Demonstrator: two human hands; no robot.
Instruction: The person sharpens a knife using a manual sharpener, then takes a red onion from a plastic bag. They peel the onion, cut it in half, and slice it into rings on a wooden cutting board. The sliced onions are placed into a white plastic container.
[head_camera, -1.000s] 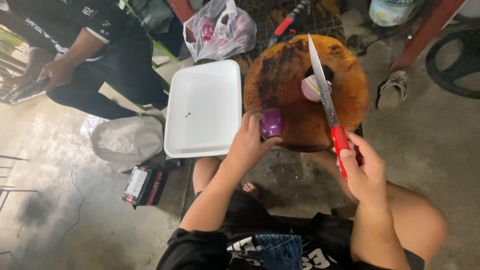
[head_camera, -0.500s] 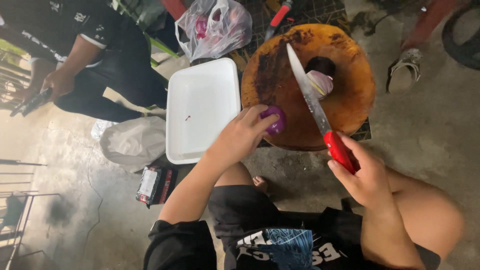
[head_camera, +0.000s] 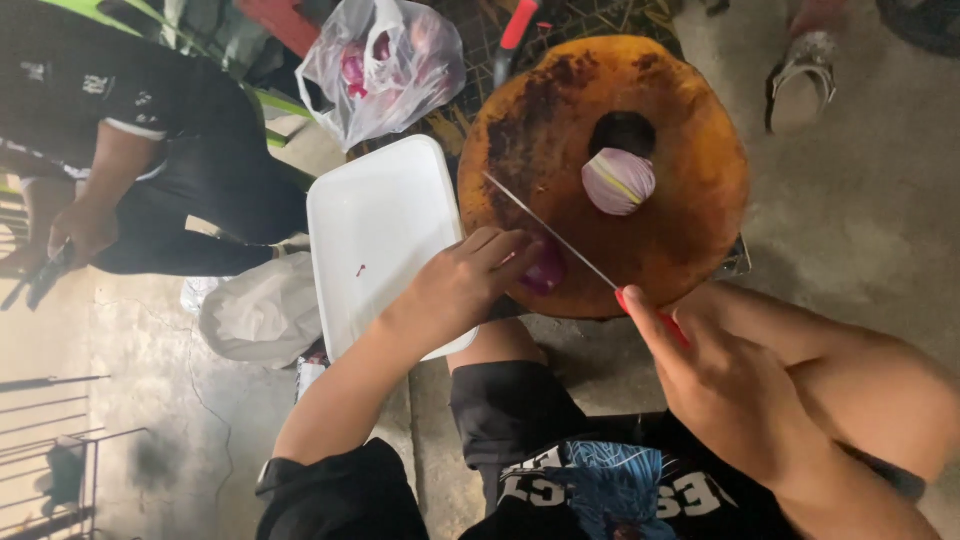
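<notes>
A round wooden chopping block (head_camera: 690, 210) stands on the concrete floor in front of me. My left hand (head_camera: 455, 285) presses a purple onion piece (head_camera: 545, 270) against the block's near edge. My right hand (head_camera: 720, 385) grips the red handle of a long knife (head_camera: 550, 232), whose blade lies across that onion piece. A second halved purple onion (head_camera: 617, 180) rests cut side up near the block's middle, just below a dark hole.
A white rectangular tray (head_camera: 375, 235) lies left of the block. A clear plastic bag of onions (head_camera: 385, 60) sits behind it. A seated person in dark clothes (head_camera: 130, 150) is at the far left. A sandal (head_camera: 800, 85) lies at the upper right.
The knife has swung down from pointing away over the block to lying across the onion piece under my left hand. My view has shifted closer to the block.
</notes>
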